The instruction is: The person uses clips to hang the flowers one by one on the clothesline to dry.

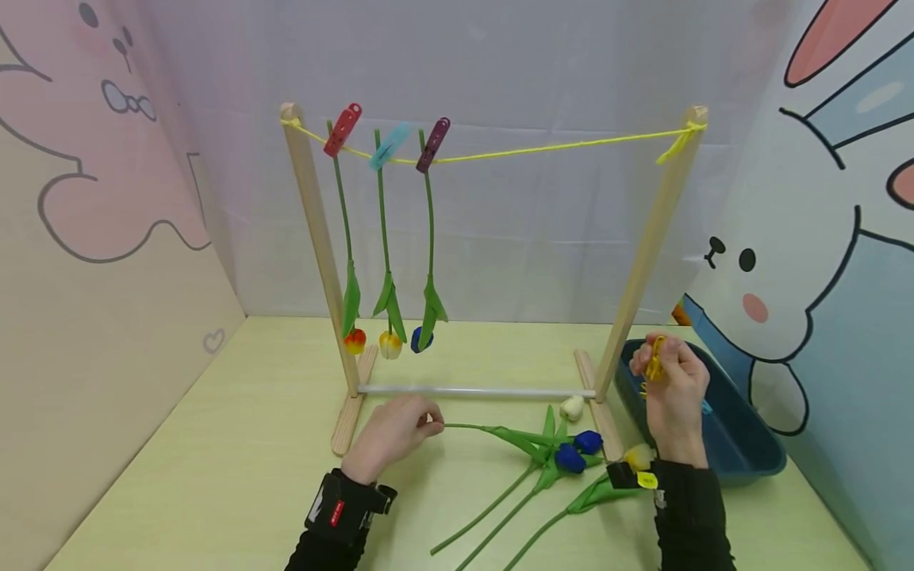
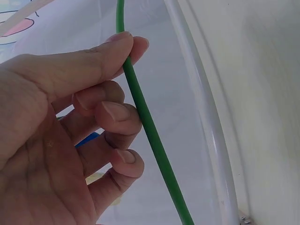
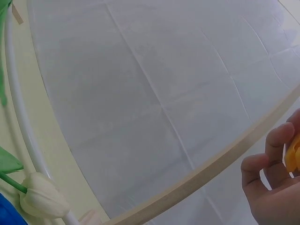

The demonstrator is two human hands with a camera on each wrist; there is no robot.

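My left hand (image 1: pixel 396 432) pinches the end of a green artificial tulip stem (image 2: pixel 147 117) between thumb and index finger. Its leaves run right over other tulips, toward a blue bloom (image 1: pixel 588 442). Raised over the blue bin (image 1: pixel 746 432), my right hand (image 1: pixel 677 388) grips a yellow clothespin (image 1: pixel 655 361). Three tulips hang bloom-down from the yellow string (image 1: pixel 528 150): one under a red clothespin (image 1: pixel 343 130), one under a light blue clothespin (image 1: pixel 389 147), one under a purple clothespin (image 1: pixel 432 146). On the table lie a second blue tulip (image 1: pixel 570 458), a white tulip (image 1: pixel 572 408) and a yellow tulip (image 1: pixel 639 457).
Two wooden posts (image 1: pixel 653 238) hold the string up, joined low down by a white rod (image 1: pixel 474 392). Their wooden feet (image 1: pixel 350 412) rest on the pale table (image 1: pixel 214 444). Decorated panels (image 1: pixel 107 317) flank both sides, and a pale sheet (image 1: pixel 514 238) hangs behind.
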